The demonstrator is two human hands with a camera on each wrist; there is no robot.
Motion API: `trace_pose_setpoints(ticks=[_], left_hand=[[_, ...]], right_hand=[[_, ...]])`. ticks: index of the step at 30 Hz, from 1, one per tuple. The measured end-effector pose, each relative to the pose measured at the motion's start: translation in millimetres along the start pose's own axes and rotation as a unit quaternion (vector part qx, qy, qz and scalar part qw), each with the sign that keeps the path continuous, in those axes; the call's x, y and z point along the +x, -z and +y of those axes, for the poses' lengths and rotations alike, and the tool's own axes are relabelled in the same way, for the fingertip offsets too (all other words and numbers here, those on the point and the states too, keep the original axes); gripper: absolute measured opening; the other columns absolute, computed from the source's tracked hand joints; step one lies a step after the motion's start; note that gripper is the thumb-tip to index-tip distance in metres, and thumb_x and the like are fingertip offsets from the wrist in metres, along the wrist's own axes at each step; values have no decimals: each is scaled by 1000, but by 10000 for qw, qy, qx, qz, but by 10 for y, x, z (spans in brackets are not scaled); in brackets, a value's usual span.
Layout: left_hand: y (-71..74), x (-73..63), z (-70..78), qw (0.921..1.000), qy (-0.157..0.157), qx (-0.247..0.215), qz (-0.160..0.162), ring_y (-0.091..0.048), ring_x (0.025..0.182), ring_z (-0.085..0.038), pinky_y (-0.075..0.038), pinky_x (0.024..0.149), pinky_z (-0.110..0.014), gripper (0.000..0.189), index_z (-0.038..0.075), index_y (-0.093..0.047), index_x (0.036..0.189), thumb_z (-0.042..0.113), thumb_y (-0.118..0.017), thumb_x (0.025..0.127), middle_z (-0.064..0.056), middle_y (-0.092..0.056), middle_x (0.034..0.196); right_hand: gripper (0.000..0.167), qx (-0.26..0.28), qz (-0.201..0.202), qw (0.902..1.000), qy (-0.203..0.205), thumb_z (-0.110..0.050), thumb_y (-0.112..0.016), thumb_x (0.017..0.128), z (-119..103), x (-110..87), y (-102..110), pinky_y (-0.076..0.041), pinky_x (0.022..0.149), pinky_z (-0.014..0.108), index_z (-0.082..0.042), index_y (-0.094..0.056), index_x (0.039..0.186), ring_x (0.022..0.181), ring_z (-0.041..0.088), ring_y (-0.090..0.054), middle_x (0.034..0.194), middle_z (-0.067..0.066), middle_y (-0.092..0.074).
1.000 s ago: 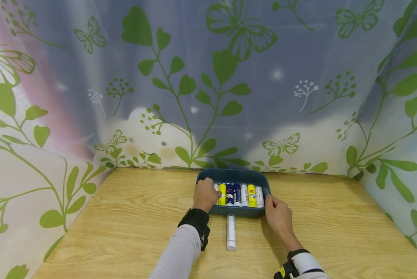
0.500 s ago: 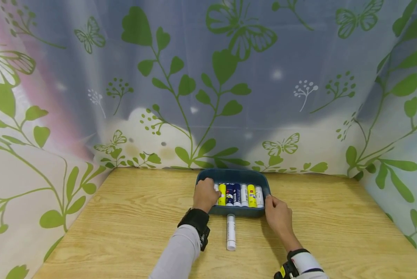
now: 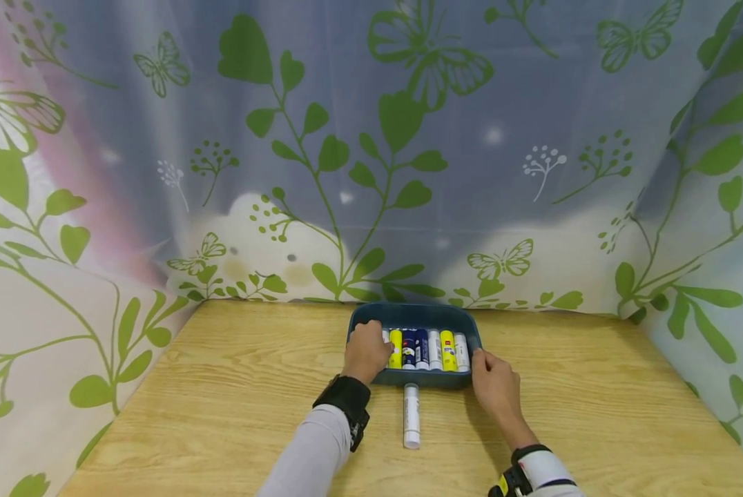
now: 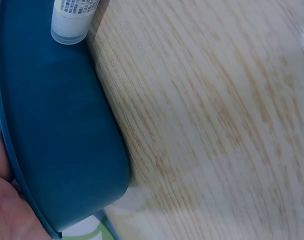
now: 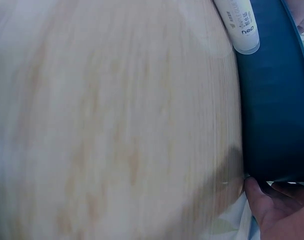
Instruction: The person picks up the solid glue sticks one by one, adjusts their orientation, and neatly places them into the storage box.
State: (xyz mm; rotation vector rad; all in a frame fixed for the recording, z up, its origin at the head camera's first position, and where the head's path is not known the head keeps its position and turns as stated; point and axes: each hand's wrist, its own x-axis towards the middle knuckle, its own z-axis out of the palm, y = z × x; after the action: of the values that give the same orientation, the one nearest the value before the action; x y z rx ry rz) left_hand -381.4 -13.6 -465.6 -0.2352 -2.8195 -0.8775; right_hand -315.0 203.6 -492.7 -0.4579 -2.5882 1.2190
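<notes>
Several glue sticks, among them a yellow one (image 3: 449,351) and a dark blue one (image 3: 422,349), lie side by side in a dark teal box (image 3: 430,378). My left hand (image 3: 367,351) is over the box's left end, its thumb beside the leftmost sticks. Its fingertips are hidden, so what they hold cannot be made out; the left wrist view shows part of this hand at the rim (image 4: 4,105). With my right hand (image 3: 497,386) I grip the box's right front corner, as the right wrist view also shows. A white glue stick (image 3: 411,417) lies on the table before the box.
The box stands on a wood-grain table (image 3: 241,400) near its back edge. Behind and at both sides hangs a curtain (image 3: 502,172) printed with leaves and butterflies. Both wrists wear black straps (image 3: 346,404) with cameras.
My left wrist and forearm have shifted slightly to the left, while the hand stays at the same end of the box. The right hand keeps its grip, and the glue sticks look unmoved.
</notes>
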Motion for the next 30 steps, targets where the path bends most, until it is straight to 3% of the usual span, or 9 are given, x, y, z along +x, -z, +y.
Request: trace_pose_setpoints(ticks=[11,18,22,26,30], left_hand=[[18,20,9,9995,97,-2,-300,-49,49,-17,-37,45,-27,21,1,-62,77,9,-69,95,-1,-41,56],[64,5,44,9989,-80,267,-382,-56,55,-19,-43,48,-29,20,0,-64,80,9,-66,97,-6,-56,64],[71,8,53,9978,-188,495,-402,-64,62,-23,-50,52,-32,17,0,-67,86,11,-66,98,-10,-65,72],[72,-3,52,9960,-425,702,-361,-69,69,-27,-54,55,-36,15,0,-67,91,13,-66,98,-13,-68,78],[106,-41,99,9945,-748,692,-243,-68,64,-26,-52,51,-33,17,-2,-68,99,15,-67,99,-13,-67,76]], right_hand=[[44,68,43,10000,12,-34,-41,107,-5,-10,-21,-34,55,30,-5,-74,105,70,24,-50,71,5,-52],[46,87,56,9999,0,-34,-41,108,11,-12,-15,-35,57,29,-3,-71,125,76,26,-53,81,9,-59],[47,83,70,9999,3,-34,-41,108,10,-6,-8,-36,57,29,-3,-70,127,77,27,-54,85,11,-62],[45,89,79,9999,34,-34,-41,108,6,-4,-10,-35,56,30,-4,-74,112,72,24,-51,76,7,-57],[44,80,57,9999,39,-35,-41,107,12,1,-24,-34,55,29,-5,-73,103,68,22,-48,70,4,-51]])
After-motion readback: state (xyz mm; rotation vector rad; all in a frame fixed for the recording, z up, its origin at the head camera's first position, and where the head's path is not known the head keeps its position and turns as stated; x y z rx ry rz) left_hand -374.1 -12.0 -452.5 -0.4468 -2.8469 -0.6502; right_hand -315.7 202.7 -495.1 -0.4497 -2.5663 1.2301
